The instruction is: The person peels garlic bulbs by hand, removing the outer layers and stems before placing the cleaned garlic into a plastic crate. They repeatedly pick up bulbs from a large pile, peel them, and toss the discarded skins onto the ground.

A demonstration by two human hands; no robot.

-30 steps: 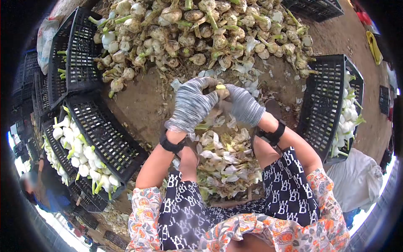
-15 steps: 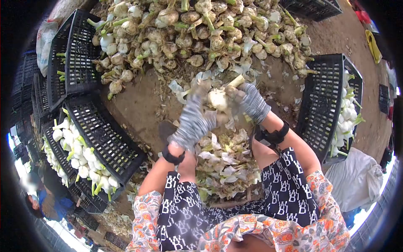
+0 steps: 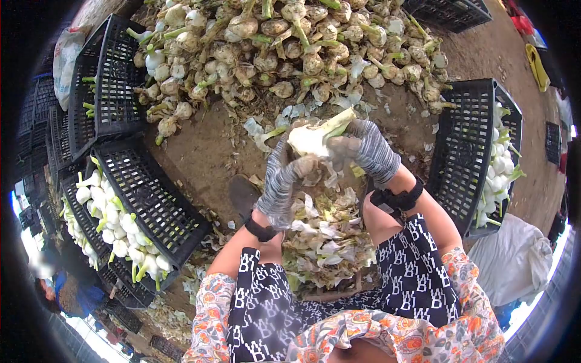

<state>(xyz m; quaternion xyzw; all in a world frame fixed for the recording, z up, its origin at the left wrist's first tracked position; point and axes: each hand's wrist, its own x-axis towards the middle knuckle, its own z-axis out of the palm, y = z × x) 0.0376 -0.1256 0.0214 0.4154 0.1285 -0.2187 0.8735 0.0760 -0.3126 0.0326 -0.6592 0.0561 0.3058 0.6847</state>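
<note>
Both hands gloved in grey knit, raised close together in front of the body. Left hand (image 3: 283,180) with fingers pointing upward, curled in a grip. Right hand (image 3: 366,151) just beside it, fingers bent inward toward the left, also closed in a grip. Black straps around both wrists. Forearms bare, angled up from patterned sleeves, elbows bent, knees apart below.

bulb pile (image 3: 290,48) ahead; crates (image 3: 145,199) left, (image 3: 478,151) right; peelings (image 3: 327,236) between knees
</note>
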